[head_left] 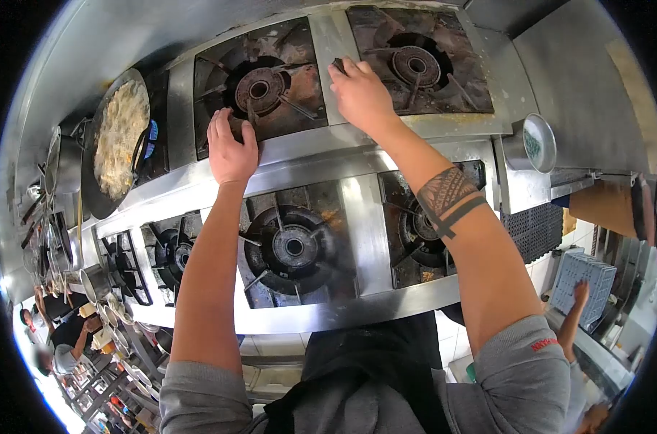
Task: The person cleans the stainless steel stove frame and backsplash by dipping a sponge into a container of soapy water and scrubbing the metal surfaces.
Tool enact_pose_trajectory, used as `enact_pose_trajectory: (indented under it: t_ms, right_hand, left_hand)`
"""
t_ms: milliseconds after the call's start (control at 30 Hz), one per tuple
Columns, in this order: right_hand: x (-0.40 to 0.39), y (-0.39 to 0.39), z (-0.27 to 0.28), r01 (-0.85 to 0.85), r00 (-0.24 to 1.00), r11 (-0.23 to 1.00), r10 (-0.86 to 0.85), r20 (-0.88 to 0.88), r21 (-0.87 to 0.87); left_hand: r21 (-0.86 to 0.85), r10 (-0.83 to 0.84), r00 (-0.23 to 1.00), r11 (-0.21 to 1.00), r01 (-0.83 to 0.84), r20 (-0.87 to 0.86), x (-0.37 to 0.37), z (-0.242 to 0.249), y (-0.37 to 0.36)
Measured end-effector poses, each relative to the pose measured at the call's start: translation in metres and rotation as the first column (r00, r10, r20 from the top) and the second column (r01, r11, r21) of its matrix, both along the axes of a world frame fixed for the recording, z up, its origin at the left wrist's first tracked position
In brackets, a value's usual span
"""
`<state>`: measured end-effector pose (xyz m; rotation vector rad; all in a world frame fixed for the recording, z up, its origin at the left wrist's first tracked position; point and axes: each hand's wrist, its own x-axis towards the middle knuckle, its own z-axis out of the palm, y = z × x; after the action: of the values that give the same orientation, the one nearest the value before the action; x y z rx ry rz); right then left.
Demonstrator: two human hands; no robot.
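The right grip (361, 94) pinches a dark scrap (338, 65) at the upper hob (299, 142). The left grip (232, 152), unclenched, rests by its front edge.

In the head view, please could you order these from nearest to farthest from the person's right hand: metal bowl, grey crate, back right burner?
1. Back right burner: just right of the right hand.
2. Metal bowl: farther right, beyond the burner.
3. Grey crate: lower right of the view.
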<state>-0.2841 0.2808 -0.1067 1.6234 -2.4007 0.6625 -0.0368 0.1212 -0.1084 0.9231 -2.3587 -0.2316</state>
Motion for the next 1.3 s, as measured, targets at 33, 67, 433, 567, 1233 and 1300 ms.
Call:
enact_pose_trajectory:
  t_ms: [33,67,433,567,1233,1300]
  right_hand:
    - [0.001,-0.002,-0.001,0.011,0.997,1.000,-0.010,0.074,-0.003]
    - [-0.001,-0.005,0.000,0.013,0.997,1.000,-0.013,0.074,-0.004]
    - [-0.003,0.004,0.013,-0.019,0.999,0.998,0.021,-0.039,0.059]
    - [0.024,0.014,0.008,-0.003,0.986,0.997,0.016,-0.166,0.081]
    - [0.027,-0.024,-0.021,0.092,0.993,0.995,-0.090,0.072,-0.031]
    - [-0.001,-0.050,-0.027,0.156,0.987,0.987,-0.153,0.056,-0.042]
  left_hand:
    - [0.011,0.009,1.000,1.000,-0.009,-0.008,0.000,0.000,0.001]
    - [0.021,0.020,1.000,1.000,-0.020,-0.016,0.000,0.000,0.001]
    - [0.011,0.027,1.000,1.000,-0.027,-0.009,0.001,-0.003,0.000]
    - [0.024,0.046,0.999,0.999,-0.046,0.000,0.000,0.001,0.003]
    - [-0.013,-0.002,0.999,1.000,0.002,0.042,0.000,0.002,0.001]
    - [-0.001,0.009,0.997,1.000,-0.009,0.075,-0.001,0.003,0.002]
